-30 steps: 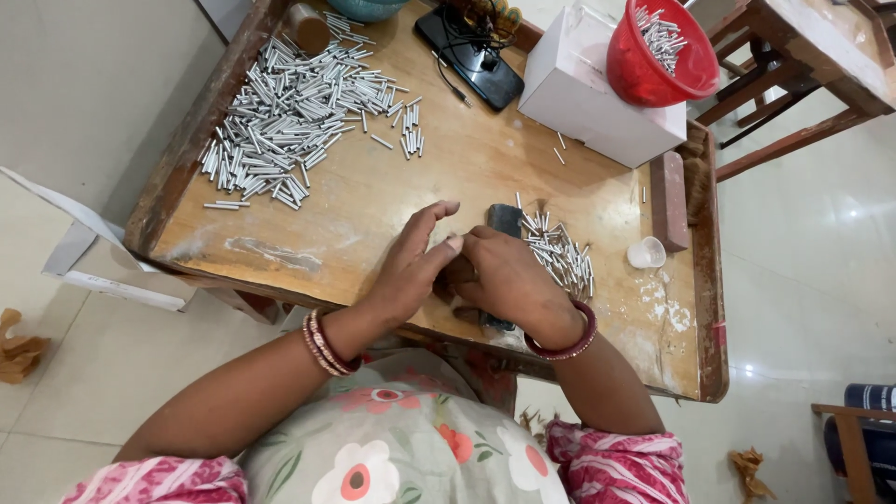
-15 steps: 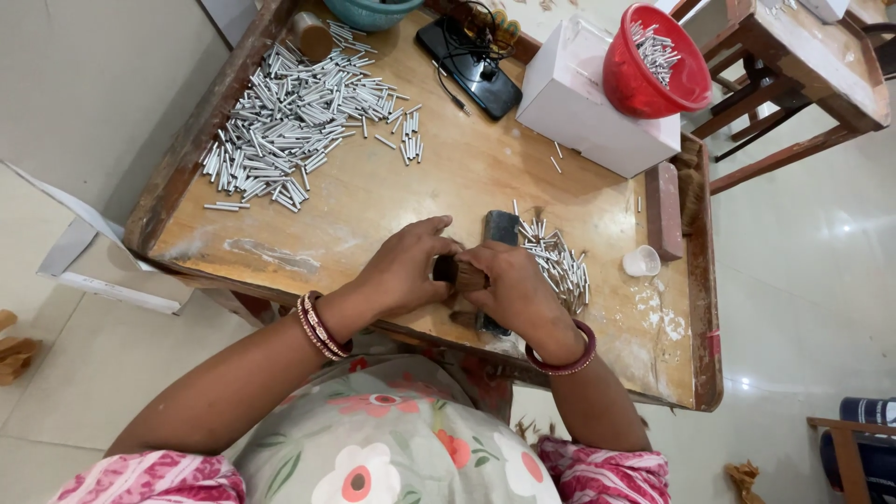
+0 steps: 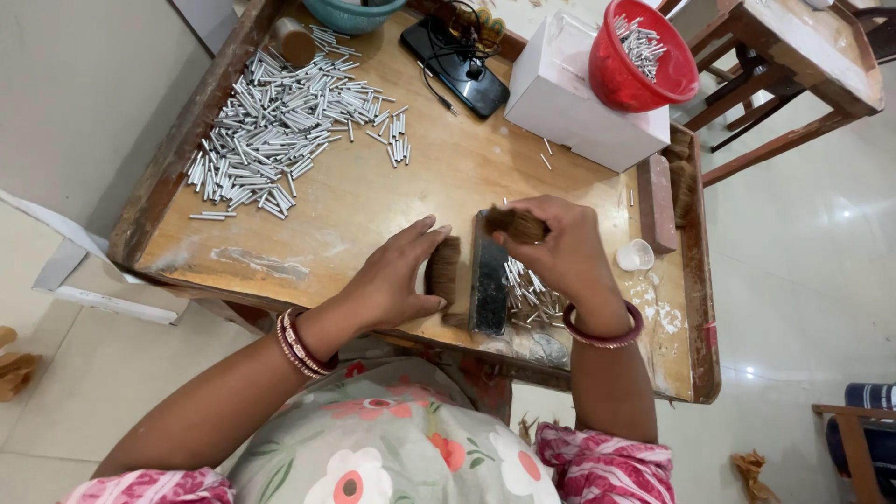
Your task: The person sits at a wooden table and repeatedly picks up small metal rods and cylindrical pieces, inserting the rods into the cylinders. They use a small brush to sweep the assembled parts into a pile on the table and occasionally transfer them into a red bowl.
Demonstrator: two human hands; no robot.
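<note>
My left hand (image 3: 397, 280) rests flat on the wooden table (image 3: 373, 201), its fingers against a patch of brown fibre (image 3: 445, 268) beside a dark rectangular block (image 3: 489, 280). At the block's far end my right hand (image 3: 558, 247) is shut on a tuft of brown fibre (image 3: 515, 224). A small heap of short silver metal tubes (image 3: 527, 297) lies just right of the block, under my right wrist.
A large pile of silver tubes (image 3: 275, 135) covers the table's far left. A black phone with cable (image 3: 455, 63), a white box (image 3: 579, 98) carrying a red bowl of tubes (image 3: 644, 61), a wooden block (image 3: 656, 203) and a small white cap (image 3: 637, 254) lie around. Wooden stools stand right.
My hands, joined over the block before, have parted: the right pulled a fibre tuft toward the block's far end, the left flattened beside it. The view shifted closer.
</note>
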